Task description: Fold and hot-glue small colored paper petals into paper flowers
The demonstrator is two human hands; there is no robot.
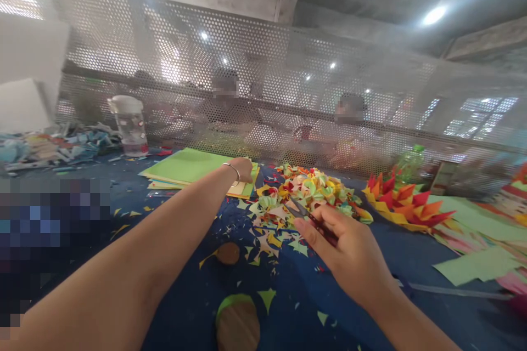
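Observation:
My left hand [242, 169] reaches far forward and rests on the near corner of a stack of green and yellow paper sheets [185, 167]; its fingers curl onto the stack's edge. A thin bangle circles that wrist. My right hand [346, 247] is closed on red-handled scissors [307, 214], blades pointing left toward a heap of folded multicoloured paper pieces [313, 189]. Small paper offcuts [263, 244] lie scattered on the blue table cover in front of the heap.
A red, orange and yellow spiky paper piece [405, 203] lies to the right, with loose green sheets [477, 266] beyond. A clear jar [129, 123] stands at back left. A perforated metal screen [263, 77] closes off the table's far side; people sit behind it.

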